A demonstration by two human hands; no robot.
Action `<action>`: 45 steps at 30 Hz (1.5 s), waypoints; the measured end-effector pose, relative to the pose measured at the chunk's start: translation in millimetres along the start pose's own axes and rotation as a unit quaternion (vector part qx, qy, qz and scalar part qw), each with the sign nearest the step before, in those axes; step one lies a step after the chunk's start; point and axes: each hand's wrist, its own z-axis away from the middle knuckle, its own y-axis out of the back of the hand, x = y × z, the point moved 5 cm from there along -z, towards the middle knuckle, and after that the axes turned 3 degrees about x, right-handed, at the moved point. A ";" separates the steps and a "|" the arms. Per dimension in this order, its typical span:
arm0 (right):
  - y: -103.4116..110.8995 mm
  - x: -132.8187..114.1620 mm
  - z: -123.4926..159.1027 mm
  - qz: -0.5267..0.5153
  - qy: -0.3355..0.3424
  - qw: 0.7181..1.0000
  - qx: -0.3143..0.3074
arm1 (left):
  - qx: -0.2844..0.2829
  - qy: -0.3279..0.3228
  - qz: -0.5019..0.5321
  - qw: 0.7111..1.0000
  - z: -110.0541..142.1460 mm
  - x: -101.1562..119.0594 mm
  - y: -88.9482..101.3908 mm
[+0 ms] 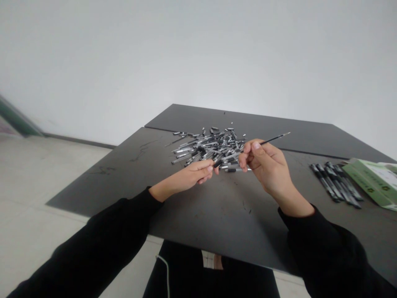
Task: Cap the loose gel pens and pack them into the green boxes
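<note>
My right hand pinches a thin refill between fingertips just over the pen pile, my left hand curls at its edge, grip hidden, and a loose pinch could drop the refill into the pile.

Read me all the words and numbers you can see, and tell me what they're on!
Nothing here can be read: the printing on the green box is too small and blurred, and the pile of pens, the row of pens and the thin black pen refill in the right hand show no readable words or numbers.
</note>
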 end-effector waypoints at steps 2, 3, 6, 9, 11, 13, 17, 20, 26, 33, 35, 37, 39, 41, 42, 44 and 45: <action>1.7 1.0 -0.6 -0.009 0.000 1.000 -0.005 | -0.001 0.004 -0.004 1.000 -0.2 0.4 0.3; 2.2 1.6 -0.6 -0.014 0.000 1.000 -0.009 | -0.002 0.007 -0.005 1.000 -0.3 0.4 0.2; -5.6 7.2 2.0 0.006 -0.031 0.996 -0.080 | -0.024 0.015 0.005 1.000 -0.3 -1.3 -2.7; -18.8 13.0 7.5 0.038 -0.068 0.983 -0.168 | -0.048 0.022 0.040 0.998 -1.0 -6.4 -5.9; -18.5 13.3 7.1 0.043 -0.072 0.981 -0.173 | -0.030 0.027 0.091 0.995 -2.8 -10.6 -3.1; -4.8 12.9 1.5 0.057 -0.065 0.988 -0.132 | 0.012 0.031 0.156 0.987 -5.2 -14.5 4.3; 53.2 21.6 -13.4 0.172 -0.034 0.984 0.012 | 0.075 0.049 0.242 0.966 -8.2 -20.9 19.4; 87.9 45.9 -17.4 0.330 -0.048 0.943 0.011 | 0.087 0.054 0.256 0.961 -8.0 -23.1 23.9; 124.0 81.9 -19.1 0.526 -0.041 0.849 -0.009 | 0.100 0.036 0.204 0.973 -5.5 -22.9 22.7; 128.8 102.1 -28.9 0.513 -0.057 0.856 -0.038 | 0.093 0.023 0.162 0.982 -5.5 -19.6 18.4; 121.5 106.8 -29.9 0.523 -0.058 0.849 -0.055 | 0.086 0.022 0.151 0.985 -4.8 -18.0 17.1; 116.2 110.3 -30.1 0.542 -0.060 0.836 -0.064 | 0.082 0.024 0.139 0.987 -4.0 -16.6 16.5; 113.5 112.7 -29.8 0.561 -0.056 0.823 -0.071 | 0.080 0.025 0.126 0.988 -3.2 -15.7 17.0; 111.9 113.7 -28.7 0.575 -0.041 0.812 -0.089 | 0.082 0.024 0.114 0.990 -2.4 -15.3 18.4; 111.0 113.4 -28.0 0.579 -0.029 0.808 -0.101 | 0.082 0.022 0.105 0.991 -2.0 -15.3 19.2; 110.2 109.7 -26.5 0.581 -0.009 0.806 -0.114 | 0.083 0.019 0.080 0.993 -1.3 -15.0 19.6; 111.0 105.8 -26.0 0.580 -0.004 0.808 -0.108 | 0.084 0.015 0.064 0.994 -1.2 -14.4 18.7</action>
